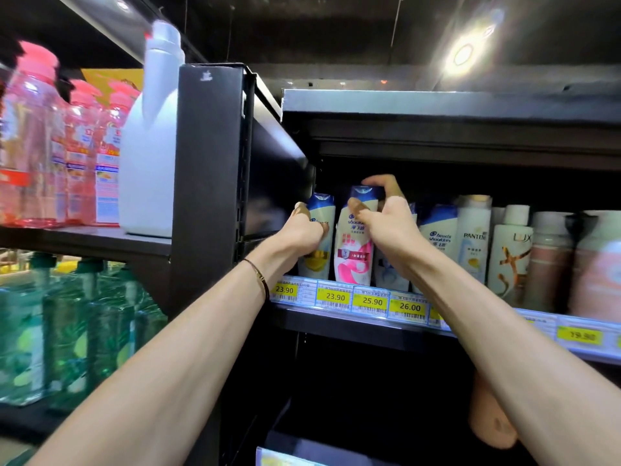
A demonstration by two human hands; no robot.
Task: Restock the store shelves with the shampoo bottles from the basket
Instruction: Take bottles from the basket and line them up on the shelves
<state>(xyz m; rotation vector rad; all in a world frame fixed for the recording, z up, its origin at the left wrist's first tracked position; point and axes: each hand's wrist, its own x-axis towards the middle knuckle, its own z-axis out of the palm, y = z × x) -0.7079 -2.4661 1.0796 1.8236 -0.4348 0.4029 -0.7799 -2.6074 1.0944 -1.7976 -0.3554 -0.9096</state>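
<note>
The first price tag (284, 289) reads 23.90, the second tag (335, 297) 23.90 too, the third tag (372, 301) 25.90 and the fourth tag (409, 307) 26.00. A farther tag (580, 336) is too blurred to read. "head & shoulders" stands on the blue-capped bottle (438, 237) and shows partly on the pink-label bottle (354, 260) and the yellow-label bottle (321, 264). Beside them, one white bottle (473, 237) says PANTENE and another bottle (514, 250) says LUX.

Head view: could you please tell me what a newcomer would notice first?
The left hand grips a yellow-labelled shampoo bottle and the right hand holds a pink-labelled shampoo bottle by its top, at the left end of the shelf. Yellow price tags line its edge below; pink-capped bottles stand far left.
</note>
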